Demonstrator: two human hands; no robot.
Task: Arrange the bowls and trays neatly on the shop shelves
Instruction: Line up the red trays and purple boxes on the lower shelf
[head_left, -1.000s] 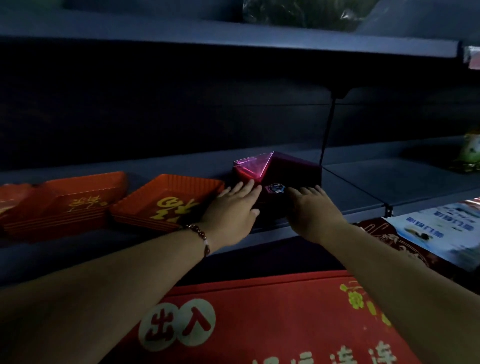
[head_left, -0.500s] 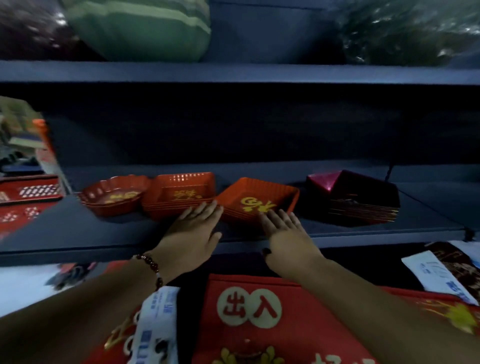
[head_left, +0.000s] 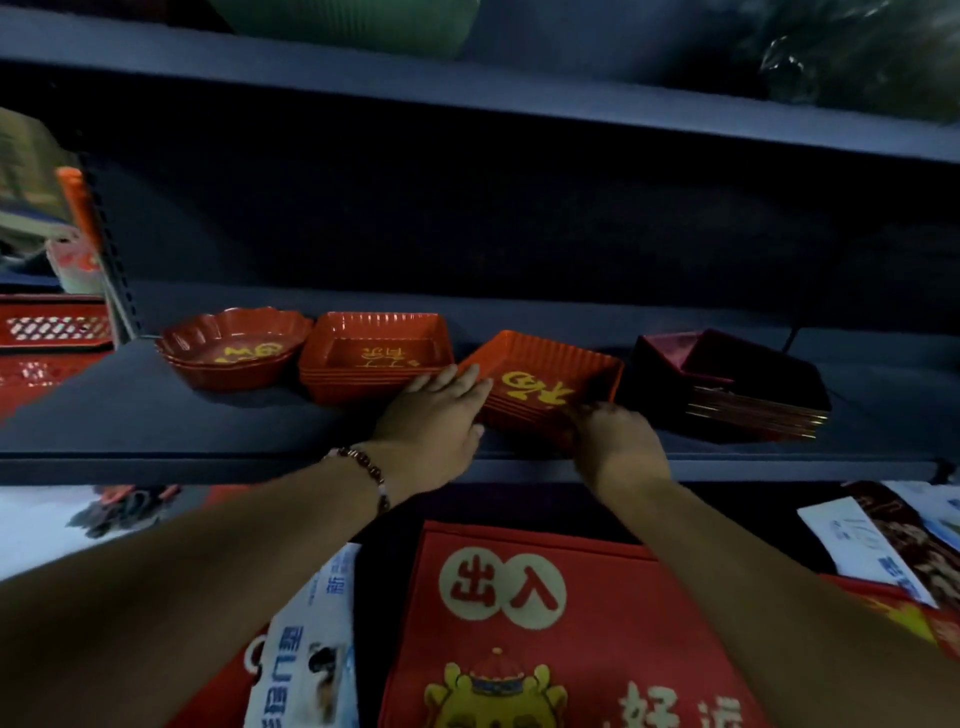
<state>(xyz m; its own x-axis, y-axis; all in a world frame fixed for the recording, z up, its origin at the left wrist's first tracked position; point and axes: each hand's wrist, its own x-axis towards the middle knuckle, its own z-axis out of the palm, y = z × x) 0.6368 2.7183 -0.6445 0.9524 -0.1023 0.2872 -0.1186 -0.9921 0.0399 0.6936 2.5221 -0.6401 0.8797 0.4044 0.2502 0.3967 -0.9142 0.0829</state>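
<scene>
On the dark shelf (head_left: 156, 415) stand, from left to right, a scalloped red bowl stack (head_left: 234, 348), a square red tray stack (head_left: 374, 356), a skewed red tray stack with gold characters (head_left: 545, 379) and a dark maroon tray stack (head_left: 727, 384). My left hand (head_left: 431, 415) lies with straight fingers against the skewed stack's left corner. My right hand (head_left: 613, 436) grips that stack's front right edge, with its fingers curled over the rim.
An upper shelf (head_left: 519, 109) overhangs closely, with a green item and plastic-wrapped goods on it. Below the shelf lie a red doormat (head_left: 519, 623), printed packages (head_left: 311, 649) and more mats at the right. Red lattice baskets (head_left: 52, 327) sit at the far left.
Both hands left the maroon stack and moved left to the skewed red tray stack. They now touch its two sides; the right hand's fingers have curled over its edge.
</scene>
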